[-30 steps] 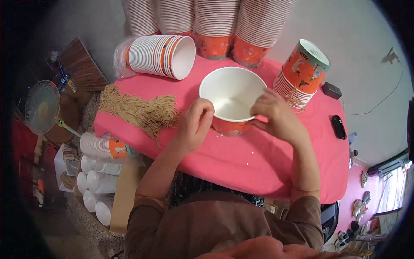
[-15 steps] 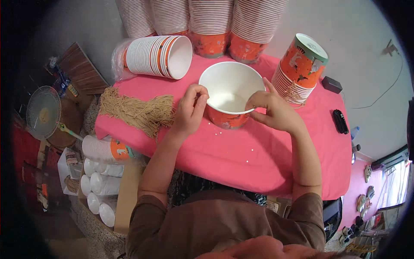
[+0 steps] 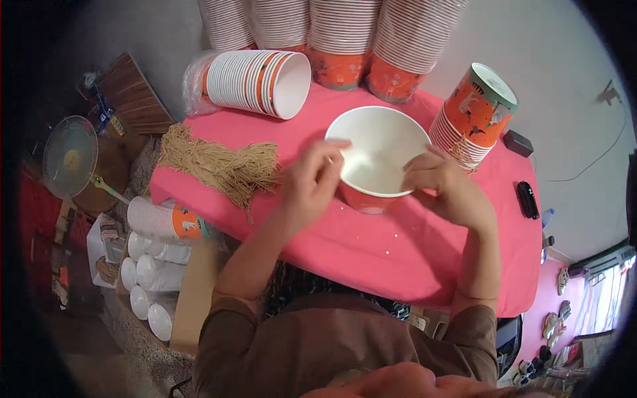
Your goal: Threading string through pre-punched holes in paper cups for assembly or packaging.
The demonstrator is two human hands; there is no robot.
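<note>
A white-lined paper bucket (image 3: pixel 375 156) with an orange printed outside stands mouth up on the pink cloth in front of me. My right hand (image 3: pixel 448 186) is at its right rim, thumb and fingertips pinched together over the edge. Whether a small thing is between those fingers is hidden. My left hand (image 3: pixel 315 176) is at the left rim, smeared by motion, its index finger reaching toward the edge; its grip is unclear. Left of it lies a bundle of tan cords (image 3: pixel 219 162). A few small white bits (image 3: pixel 387 252) are scattered on the cloth nearer to me.
Behind stand tall wrapped stacks of buckets (image 3: pixel 342 40); another stack (image 3: pixel 259 83) lies on its side. At right, an upside-down stack (image 3: pixel 474 116) has cords hanging on it. A black box (image 3: pixel 517 143) and black object (image 3: pixel 527 200) sit near the right edge. A carton (image 3: pixel 192 298) holds wrapped white cups.
My view has shifted a little, so the bucket sits further right and lower. The left hand has come off its pinch at the rim; the right hand stays at the right rim.
</note>
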